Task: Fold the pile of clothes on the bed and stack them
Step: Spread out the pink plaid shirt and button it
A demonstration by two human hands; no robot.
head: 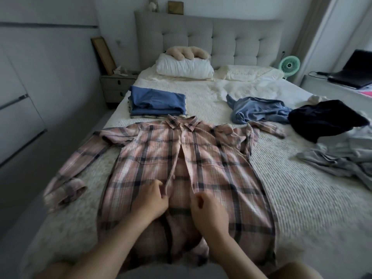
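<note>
A pink plaid shirt (219, 158) lies face up and spread out on the bed (302, 198), sleeves out to both sides, its front open below the chest. My left hand (150, 200) pinches the left front edge of the shirt near the middle. My right hand (207, 210) pinches the right front edge, a little apart from the left. A folded stack with a blue garment (158, 103) on top sits beyond the collar. Unfolded clothes lie at the right: a light blue shirt (259, 111), a dark navy garment (324, 119) and a grey garment (342, 158).
Two white pillows (185, 67) and a beige plush lie at the padded headboard (221, 37). A nightstand (116, 87) stands left of the bed, beside wardrobe doors. A green fan (289, 65) and a laptop (354, 73) sit at the right.
</note>
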